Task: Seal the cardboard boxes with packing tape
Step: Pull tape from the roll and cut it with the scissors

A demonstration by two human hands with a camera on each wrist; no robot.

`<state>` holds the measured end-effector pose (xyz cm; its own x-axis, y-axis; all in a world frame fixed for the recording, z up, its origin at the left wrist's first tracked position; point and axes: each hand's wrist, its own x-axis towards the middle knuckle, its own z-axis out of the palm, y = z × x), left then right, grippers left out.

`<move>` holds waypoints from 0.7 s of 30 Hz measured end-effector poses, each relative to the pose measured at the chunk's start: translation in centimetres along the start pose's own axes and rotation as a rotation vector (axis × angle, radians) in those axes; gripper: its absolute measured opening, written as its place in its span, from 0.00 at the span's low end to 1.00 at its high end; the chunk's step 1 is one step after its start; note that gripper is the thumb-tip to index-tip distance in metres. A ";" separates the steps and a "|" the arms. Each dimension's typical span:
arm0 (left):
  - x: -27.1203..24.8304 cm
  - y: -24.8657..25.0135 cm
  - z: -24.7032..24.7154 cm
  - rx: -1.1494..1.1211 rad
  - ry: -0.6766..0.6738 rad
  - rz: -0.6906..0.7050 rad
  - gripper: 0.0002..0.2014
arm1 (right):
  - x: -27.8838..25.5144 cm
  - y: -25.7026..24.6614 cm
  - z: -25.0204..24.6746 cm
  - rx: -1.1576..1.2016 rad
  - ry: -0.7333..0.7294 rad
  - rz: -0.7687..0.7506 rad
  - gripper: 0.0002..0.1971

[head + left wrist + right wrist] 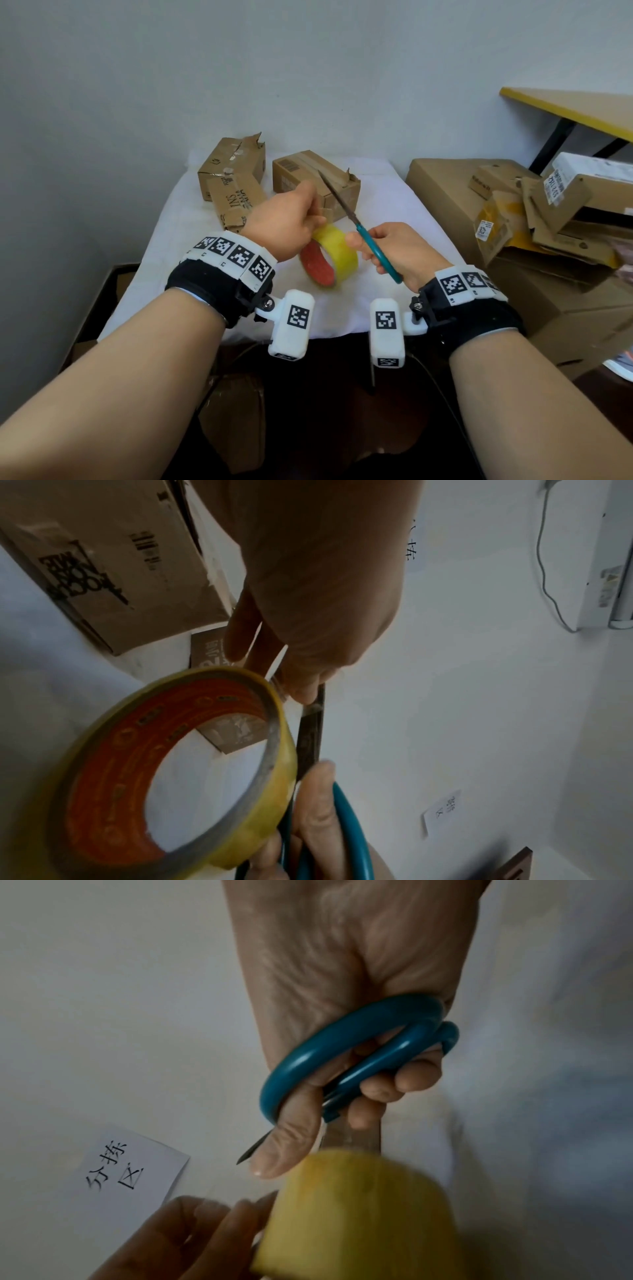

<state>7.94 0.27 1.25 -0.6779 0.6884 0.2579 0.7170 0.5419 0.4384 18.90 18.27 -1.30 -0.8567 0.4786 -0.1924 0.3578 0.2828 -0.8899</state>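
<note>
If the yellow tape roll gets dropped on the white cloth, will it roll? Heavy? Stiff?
The tape roll is a round ring, so on its edge it would probably roll; flat, likely not. Its open core and thin winding suggest it is light. The red inner core looks like rigid card, so it probably keeps its shape under the right hand.

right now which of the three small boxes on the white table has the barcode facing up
The right-hand box, behind the scissors: a barcode shows on its top face near the far-left corner. The two left boxes show only lettering and label scraps.

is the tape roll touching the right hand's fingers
Touching. The left wrist view shows the tape roll lying against the right hand's fingers, which also grip the scissors.
</note>
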 end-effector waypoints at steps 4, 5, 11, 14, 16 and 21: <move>0.1 -0.6 -0.6 -0.033 -0.013 -0.008 0.09 | -0.3 0.9 -1.7 -0.070 -0.011 0.003 0.31; 0.1 -0.8 -0.7 -0.028 -0.016 -0.015 0.09 | -0.5 1.0 -1.9 -0.088 -0.025 0.007 0.34; 0.3 -2.3 -0.8 -0.097 -0.003 -0.052 0.08 | -1.3 0.4 -2.7 -0.415 -0.104 -0.062 0.41; 0.3 -2.7 -1.0 -0.138 0.019 -0.068 0.08 | -1.5 0.4 -3.0 -0.498 -0.097 -0.100 0.35; 0.3 -3.0 -1.2 -0.157 0.035 -0.066 0.07 | -1.5 0.4 -2.9 -0.552 -0.076 -0.118 0.34; 0.2 -3.2 -1.5 -0.189 0.059 -0.073 0.05 | -1.5 -0.2 -2.7 -0.677 0.000 -0.171 0.39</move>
<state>5.23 -2.09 1.20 -0.7391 0.6181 0.2676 0.6264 0.4849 0.6103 21.13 19.71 0.29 -0.9218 0.3809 -0.0723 0.3704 0.8100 -0.4546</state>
